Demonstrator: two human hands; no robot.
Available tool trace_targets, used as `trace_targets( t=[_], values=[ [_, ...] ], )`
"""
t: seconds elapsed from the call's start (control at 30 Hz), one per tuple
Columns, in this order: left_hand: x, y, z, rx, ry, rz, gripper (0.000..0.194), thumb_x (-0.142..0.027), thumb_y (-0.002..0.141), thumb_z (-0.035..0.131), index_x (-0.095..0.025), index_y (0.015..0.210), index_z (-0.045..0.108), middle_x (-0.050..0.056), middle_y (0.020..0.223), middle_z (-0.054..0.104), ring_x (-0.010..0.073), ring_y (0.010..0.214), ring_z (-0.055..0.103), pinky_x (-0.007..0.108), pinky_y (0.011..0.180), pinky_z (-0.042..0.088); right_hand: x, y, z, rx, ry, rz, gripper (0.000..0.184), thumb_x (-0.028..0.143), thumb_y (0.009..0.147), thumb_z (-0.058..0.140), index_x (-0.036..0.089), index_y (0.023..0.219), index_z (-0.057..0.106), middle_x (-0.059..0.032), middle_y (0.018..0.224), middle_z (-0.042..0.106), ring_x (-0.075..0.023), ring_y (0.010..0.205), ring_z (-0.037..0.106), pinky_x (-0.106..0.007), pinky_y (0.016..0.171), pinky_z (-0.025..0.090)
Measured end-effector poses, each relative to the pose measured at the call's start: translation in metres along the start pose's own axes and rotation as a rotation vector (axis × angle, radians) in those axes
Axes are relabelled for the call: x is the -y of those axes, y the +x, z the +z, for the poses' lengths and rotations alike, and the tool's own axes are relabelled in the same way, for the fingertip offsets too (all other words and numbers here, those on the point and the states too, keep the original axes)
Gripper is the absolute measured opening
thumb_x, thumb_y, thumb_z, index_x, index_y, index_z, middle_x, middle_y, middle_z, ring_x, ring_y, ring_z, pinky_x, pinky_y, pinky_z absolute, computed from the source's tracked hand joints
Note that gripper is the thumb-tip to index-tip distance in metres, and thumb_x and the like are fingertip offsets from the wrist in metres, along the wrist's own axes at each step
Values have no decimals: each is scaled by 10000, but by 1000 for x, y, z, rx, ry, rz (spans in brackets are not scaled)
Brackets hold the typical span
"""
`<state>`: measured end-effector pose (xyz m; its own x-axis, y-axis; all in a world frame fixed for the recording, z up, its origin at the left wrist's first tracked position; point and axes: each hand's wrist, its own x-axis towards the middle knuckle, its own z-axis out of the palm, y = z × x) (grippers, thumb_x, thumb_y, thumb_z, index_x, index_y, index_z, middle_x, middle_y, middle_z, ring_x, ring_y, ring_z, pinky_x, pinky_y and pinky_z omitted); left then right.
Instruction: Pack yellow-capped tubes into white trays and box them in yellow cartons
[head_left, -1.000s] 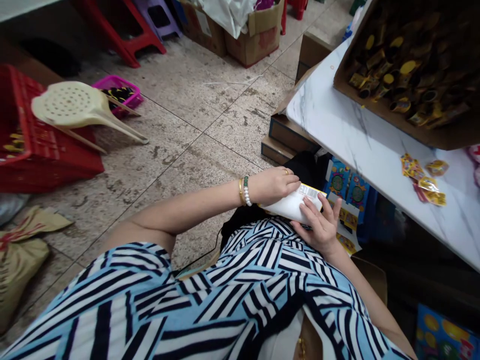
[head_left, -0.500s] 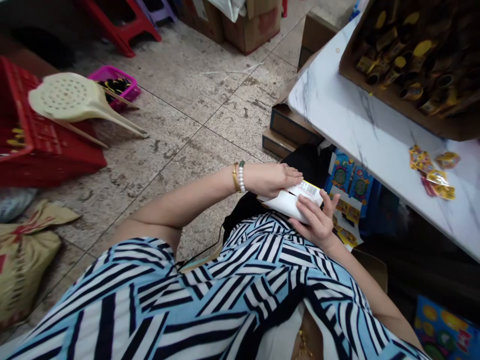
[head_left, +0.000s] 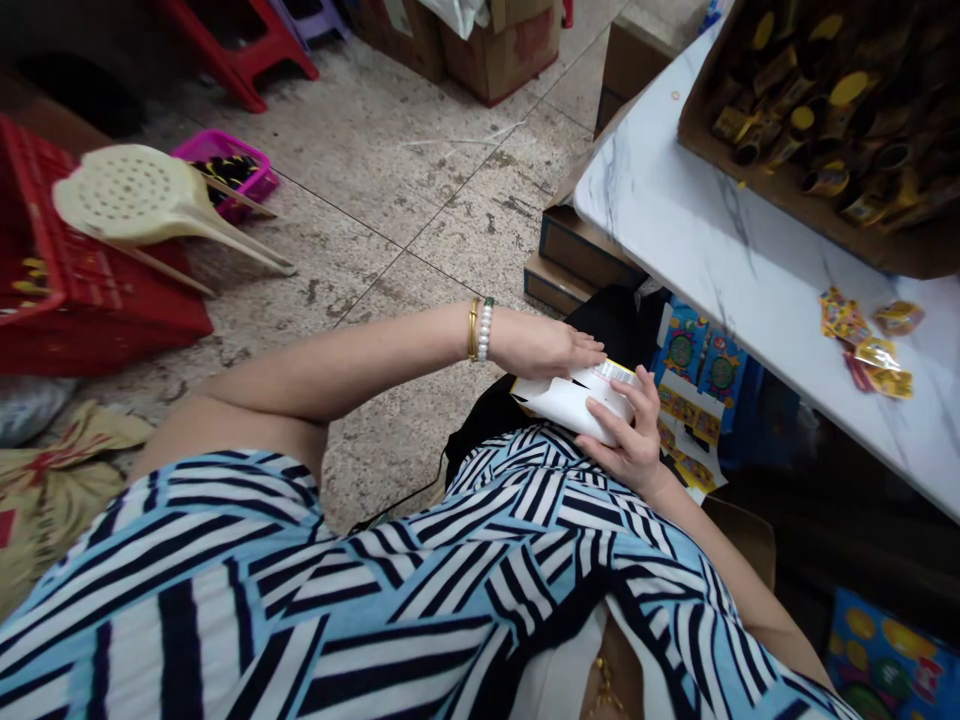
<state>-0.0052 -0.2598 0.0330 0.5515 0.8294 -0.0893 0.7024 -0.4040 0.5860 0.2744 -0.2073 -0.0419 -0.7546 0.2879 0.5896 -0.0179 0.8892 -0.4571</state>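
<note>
Seemingly I'm shaping a white box (head_left: 559, 402), right hand (head_left: 630, 430) gripping it. My left hand (head_left: 541, 350)'s grip I can't tell. Gentle pressure probably suits next.

Short-sleeved striped blue, white and navy top (head_left: 420, 580), gold bangle (head_left: 472, 330), white beaded bracelet (head_left: 485, 334), gold necklace (head_left: 602, 686)

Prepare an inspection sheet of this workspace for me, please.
Surface: white marbled tabletop, bearing an open cardboard box of small tubes.
Job's things: white barcoded carton, near the striped shirt.
Clutter: loose yellow packets on the tabletop.
Hands: left hand lies on the carton; right hand holds its barcode end.
Cables: thin dark line beside the shirt, possibly a cord.
Surroundings: cream stool, red crate, pink basket at image left.
</note>
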Motion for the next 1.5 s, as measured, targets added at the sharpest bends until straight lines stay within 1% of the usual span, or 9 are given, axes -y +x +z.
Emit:
trace_targets(
  t=[0.2, 0.37, 0.47, 0.57, 0.77, 0.9, 1.07, 1.23, 1.5],
  values=[
    [2, 0, 5, 16, 51, -8, 582, -211, 907, 517, -154, 1486, 493, 165, 1557, 516, 254, 1448, 516, 385, 1221, 415, -3, 0, 2, 72, -45, -10, 419, 410, 862, 769, 296, 1256, 681, -87, 1430, 536, -406, 1485, 381, -741, 1203, 255],
    [-1, -6, 8, -59, 19, 21, 541, -267, 945, 484, -131, 1468, 514, 200, 1541, 523, 266, 1419, 543, 391, 1213, 423, 2, -1, 2, -11, -100, 22, 446, 405, 810, 797, 251, 1184, 607, -123, 1432, 502, -400, 1426, 449, -705, 1163, 362],
    [5, -14, 9, -135, -64, 64, 548, -289, 946, 514, -152, 1477, 518, 185, 1547, 523, 269, 1429, 540, 397, 1207, 441, 5, -1, 1, -57, -114, 62, 445, 334, 770, 811, 239, 1146, 594, -136, 1503, 423, -421, 1453, 401, -686, 1141, 400],
    [10, -24, 9, -154, -133, 74, 622, -359, 913, 611, -208, 1505, 494, 141, 1591, 482, 283, 1488, 471, 448, 1274, 349, 6, -1, 1, -51, -103, 100, 421, 308, 775, 782, 230, 1138, 583, -142, 1567, 358, -454, 1496, 333, -724, 1147, 362],
    [13, -41, 14, -131, -239, -21, 852, -415, 825, 715, -244, 1581, 361, 146, 1708, 251, 338, 1587, 277, 516, 1282, 304, 2, -1, 2, -10, -66, 114, 393, 296, 783, 758, 231, 1126, 577, -133, 1634, 295, -470, 1539, 256, -755, 1154, 320],
    [9, -42, 17, -114, -379, -49, 745, -394, 872, 652, -259, 1560, 398, 120, 1692, 299, 308, 1592, 267, 501, 1294, 281, 1, 1, 3, 14, -54, 105, 377, 283, 782, 751, 222, 1113, 581, -137, 1652, 285, -476, 1547, 236, -757, 1157, 309],
    [2, -29, 34, -368, -430, -241, 594, -326, 840, 671, -188, 1404, 544, 170, 1533, 468, 295, 1496, 414, 515, 1262, 341, 2, 3, 3, 24, -73, 136, 341, 310, 812, 709, 214, 1116, 586, -146, 1662, 281, -471, 1552, 224, -760, 1150, 307],
    [-8, -17, 51, -455, -353, -316, 617, -160, 760, 665, -210, 1362, 540, 174, 1544, 407, 315, 1540, 336, 559, 1269, 317, 3, 2, 3, 24, -73, 148, 361, 329, 825, 691, 211, 1145, 572, -155, 1652, 296, -468, 1553, 221, -753, 1162, 294],
    [-12, -12, 57, -697, -394, -373, 426, -384, 895, 651, -205, 1282, 650, 165, 1545, 432, 310, 1527, 362, 558, 1270, 312, 4, 1, 4, 21, -107, 161, 402, 299, 806, 716, 220, 1160, 543, -159, 1631, 323, -450, 1551, 242, -727, 1170, 316]
  ],
)
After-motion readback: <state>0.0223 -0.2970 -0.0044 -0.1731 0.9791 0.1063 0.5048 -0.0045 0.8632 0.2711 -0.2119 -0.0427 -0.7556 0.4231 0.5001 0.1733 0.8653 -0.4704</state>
